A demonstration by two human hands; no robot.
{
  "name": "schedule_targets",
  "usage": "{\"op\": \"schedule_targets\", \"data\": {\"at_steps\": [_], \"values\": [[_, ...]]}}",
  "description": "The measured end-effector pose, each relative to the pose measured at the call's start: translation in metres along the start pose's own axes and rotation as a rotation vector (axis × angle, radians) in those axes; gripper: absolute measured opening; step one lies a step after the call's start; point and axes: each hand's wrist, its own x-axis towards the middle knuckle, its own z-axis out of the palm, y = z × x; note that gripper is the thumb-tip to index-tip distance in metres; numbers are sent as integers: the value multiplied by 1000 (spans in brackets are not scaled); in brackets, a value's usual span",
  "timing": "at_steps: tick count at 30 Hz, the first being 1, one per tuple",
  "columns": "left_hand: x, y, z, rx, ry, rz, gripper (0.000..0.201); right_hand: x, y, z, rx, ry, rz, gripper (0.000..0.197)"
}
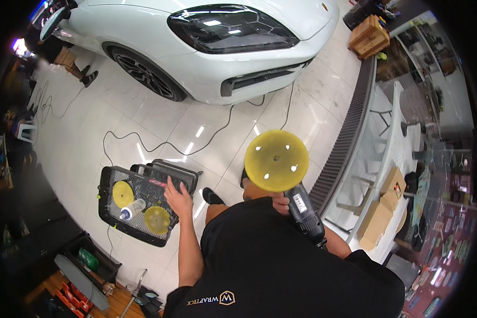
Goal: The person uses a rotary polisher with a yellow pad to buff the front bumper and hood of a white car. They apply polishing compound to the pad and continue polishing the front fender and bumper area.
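Left hand (178,198) reaching open into mesh basket (111,177) holding two yellow pads (123,194), one bottle (130,210); right hand (281,202), mostly hidden, gripping polisher (305,211).

Taking the white car (196,47) as the landmark: well off to its right and below it, beyond the dark floor grating, a stack of plain brown cardboard boxes (382,209) leans by the glass wall, boxy and unprinted as far as I can tell. Below the car's nose, the black polishing machine (305,209) carries a small white rectangular label (298,201) on its body. A small logo patch, white and gold, sits on the person's black shirt (217,300), far below the car.
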Motion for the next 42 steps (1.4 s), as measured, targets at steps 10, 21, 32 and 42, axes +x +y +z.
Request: {"op": "schedule_targets", "data": {"at_steps": [10, 21, 32, 42], "values": [[-63, -71, -15, 420, -306, 115, 32, 10, -112, 6, -33, 23, 201, 96], [-90, -172, -85, -79, -289, -703, 32, 39, -156, 17, 182, 21, 89, 90], [78, 56, 79, -1253, -768, -539, 57, 170, -103, 6, 305, -196, 278, 74], [127, 55, 186, -2248, -867, -813, 43, 250, -52, -50, 265, 28, 420, 107]]}}
